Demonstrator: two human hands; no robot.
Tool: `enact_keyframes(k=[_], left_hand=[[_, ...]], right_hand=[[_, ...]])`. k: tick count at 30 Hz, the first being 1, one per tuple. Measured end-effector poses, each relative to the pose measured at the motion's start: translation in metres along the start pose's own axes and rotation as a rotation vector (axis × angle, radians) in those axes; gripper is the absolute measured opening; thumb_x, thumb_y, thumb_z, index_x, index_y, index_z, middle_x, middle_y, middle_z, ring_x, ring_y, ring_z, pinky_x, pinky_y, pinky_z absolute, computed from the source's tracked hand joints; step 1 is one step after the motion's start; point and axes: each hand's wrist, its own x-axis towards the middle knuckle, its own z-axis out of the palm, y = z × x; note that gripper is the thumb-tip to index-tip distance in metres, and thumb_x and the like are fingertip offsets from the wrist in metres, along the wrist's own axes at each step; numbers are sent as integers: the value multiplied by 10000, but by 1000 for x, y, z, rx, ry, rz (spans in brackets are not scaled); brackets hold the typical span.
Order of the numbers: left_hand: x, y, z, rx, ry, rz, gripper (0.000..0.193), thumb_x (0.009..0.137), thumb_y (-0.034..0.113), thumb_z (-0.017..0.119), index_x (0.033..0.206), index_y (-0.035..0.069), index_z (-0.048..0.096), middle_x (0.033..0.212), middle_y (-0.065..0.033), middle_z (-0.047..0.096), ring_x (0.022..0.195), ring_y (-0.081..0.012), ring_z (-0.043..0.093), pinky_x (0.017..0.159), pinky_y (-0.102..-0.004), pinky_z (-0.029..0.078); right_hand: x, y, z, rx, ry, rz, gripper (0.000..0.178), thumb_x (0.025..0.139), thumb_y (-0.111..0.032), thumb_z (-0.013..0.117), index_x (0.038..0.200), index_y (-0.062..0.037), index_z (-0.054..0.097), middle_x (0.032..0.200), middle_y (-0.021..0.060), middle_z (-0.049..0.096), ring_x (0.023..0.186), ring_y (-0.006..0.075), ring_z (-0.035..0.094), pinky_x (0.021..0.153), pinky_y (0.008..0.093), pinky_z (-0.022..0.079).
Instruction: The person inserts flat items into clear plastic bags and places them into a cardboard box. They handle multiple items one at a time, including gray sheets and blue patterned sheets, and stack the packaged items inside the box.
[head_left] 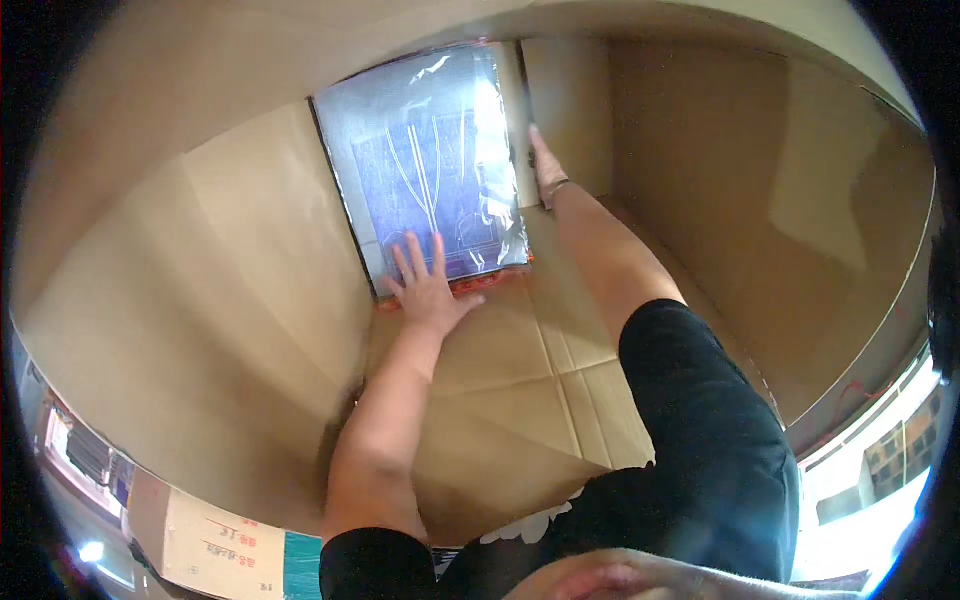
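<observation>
Deep inside a large cardboard box (480, 350), a flat rectangular package (430, 170) in shiny clear plastic lies against the far end. It bears a blue printed panel with pale curved lines, and red edges show beneath it. My left hand (428, 295) is open, its fingers spread over the package's lower edge. Right of the package, my right hand (546, 172) reaches along the edge of a cardboard piece (570, 120). It is seen nearly edge-on with a finger stretched out, the other fingers partly hidden; no held thing shows in it.
Tall cardboard walls surround both arms, the left wall (200, 330) and the right wall (780, 220) curving close. Creases cross the cardboard below the package. Outside, at the lower left, stands a smaller printed carton (225, 540) with a teal strip beside it.
</observation>
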Motion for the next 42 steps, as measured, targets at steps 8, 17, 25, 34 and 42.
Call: enact_keyframes(k=[8, 17, 25, 34, 42], left_hand=[[44, -33, 52, 27, 119, -127, 1241, 626, 412, 840, 1505, 185, -6, 1541, -218, -33, 1400, -468, 53, 1051, -655, 231], [50, -31, 53, 39, 139, -162, 1227, 622, 316, 854, 1507, 180, 15, 1542, -217, -40, 1401, -471, 43, 1067, -649, 204], [57, -23, 66, 11, 72, -163, 1175, 644, 268, 836, 1509, 188, 46, 1550, -193, -33, 1414, -451, -2, 1106, -606, 173], [57, -17, 64, 25, 109, -190, 1107, 702, 271, 798, 1509, 157, 48, 1542, -226, 2, 1410, -460, 26, 1120, -577, 152], [32, 12, 13, -73, 166, 50, 1062, 727, 197, 758, 1500, 87, 38, 1519, -260, 78, 1395, -452, 134, 1105, -590, 171]], right_hand=[[36, 6, 19, -196, 264, 88, 807, 900, -666, 336, 1423, -52, 360, 1412, 172, 409, 1294, 276, 389, 1086, 363, 260], [36, 16, 11, -78, 39, -24, 910, 875, -735, 266, 1468, -45, 268, 1492, 163, 312, 1361, 292, 307, 1124, 411, 193], [65, -57, 68, -206, -228, -9, 944, 866, -751, 226, 1476, -31, 236, 1526, 206, 205, 1418, 266, 194, 1147, 375, 132], [40, -15, 73, -533, 219, -237, 845, 908, -684, 246, 1439, -31, 325, 1475, 195, 330, 1387, 298, 272, 1130, 387, 196], [-14, -11, 0, -856, -3, -10, 894, 888, -719, 170, 1360, -12, 449, 1428, 241, 375, 1366, 339, 313, 1122, 400, 235]])
